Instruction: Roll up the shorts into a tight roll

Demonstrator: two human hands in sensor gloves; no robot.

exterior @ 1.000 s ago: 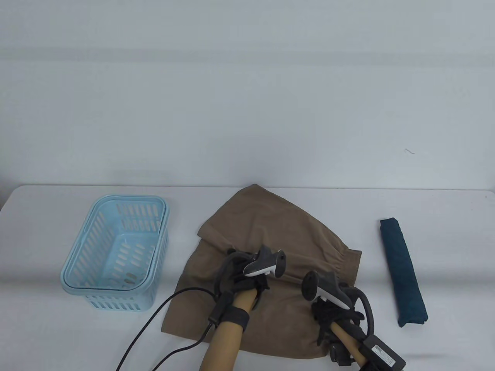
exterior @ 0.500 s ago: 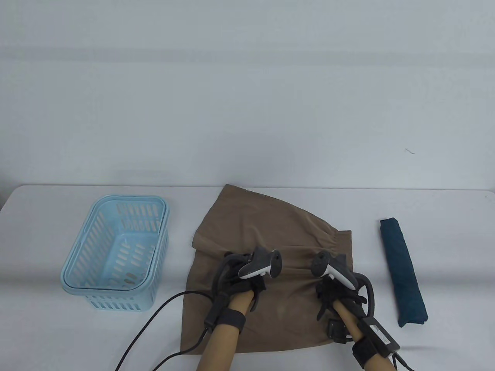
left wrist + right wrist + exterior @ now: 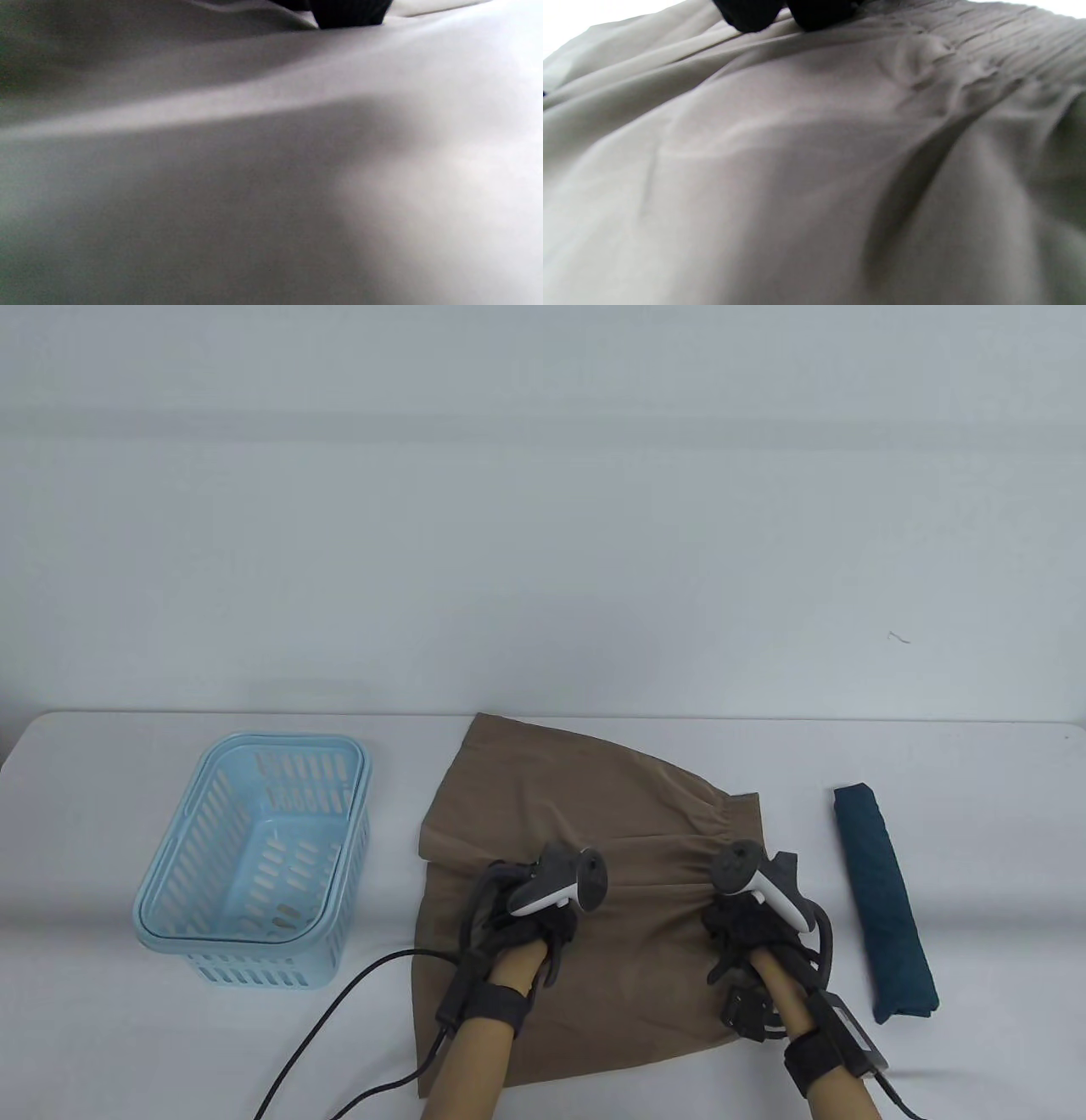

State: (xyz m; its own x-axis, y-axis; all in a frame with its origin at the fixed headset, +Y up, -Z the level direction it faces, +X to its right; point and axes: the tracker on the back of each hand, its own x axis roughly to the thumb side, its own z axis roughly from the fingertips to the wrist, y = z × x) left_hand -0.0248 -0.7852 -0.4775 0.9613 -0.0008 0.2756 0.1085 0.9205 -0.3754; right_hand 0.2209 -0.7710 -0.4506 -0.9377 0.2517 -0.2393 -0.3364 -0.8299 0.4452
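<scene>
In the table view, the brown shorts (image 3: 594, 891) are seen spread on the table (image 3: 102, 1027), between a blue basket (image 3: 254, 857) and a dark blue roll (image 3: 887, 899). The cloth lies folded over, with a gathered waistband at its right edge and creases running across the middle. The left hand (image 3: 534, 920) and the right hand (image 3: 751, 925) both rest on the shorts along the fold line; whether cloth is gripped or merely pressed cannot be told, since the trackers hide the fingers. The step is judged to be flattening before rolling: the creases should be smoothed outward and the edges squared, so that the roll can be started tight.

In the left wrist view, only blurred cloth is shown, with one dark fingertip (image 3: 348, 12) touching it at the top edge.

In the right wrist view, two fingertips (image 3: 780, 10) are seen lying on the cloth just beside the puckered elastic band.
</scene>
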